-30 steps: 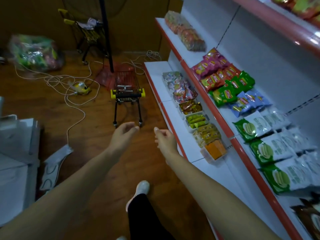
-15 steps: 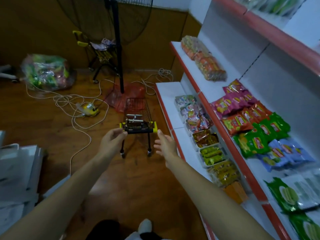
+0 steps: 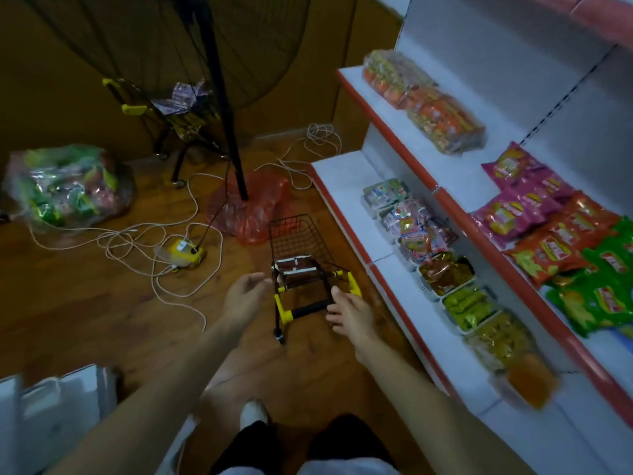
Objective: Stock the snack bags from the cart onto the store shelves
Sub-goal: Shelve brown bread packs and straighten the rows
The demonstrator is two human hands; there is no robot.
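A small black wire cart (image 3: 294, 240) with yellow handle ends stands on the wooden floor beside the white shelves. One brown snack bag (image 3: 295, 268) lies in its basket. My left hand (image 3: 244, 297) hovers with relaxed fingers just left of the cart, holding nothing. My right hand (image 3: 350, 313) is at the right end of the black handle bar (image 3: 308, 308), fingers spread and touching or almost touching it. The lower shelf (image 3: 342, 181) holds trays of small packets. The middle shelf (image 3: 457, 178) carries pink (image 3: 520, 195), red and green snack bags (image 3: 596, 299).
A black fan stand (image 3: 222, 97) rises behind the cart from a red plastic bag (image 3: 255, 209). White cables (image 3: 137, 240) and a yellow power strip (image 3: 181, 253) lie at left. A clear sack of snacks (image 3: 65, 186), a second cart (image 3: 171, 114) and white boxes (image 3: 51, 413) stand around.
I have stepped up to the cart. Both hands moved forward from mid-air to either side of its handle, and the cart now sits turned slightly to the right.
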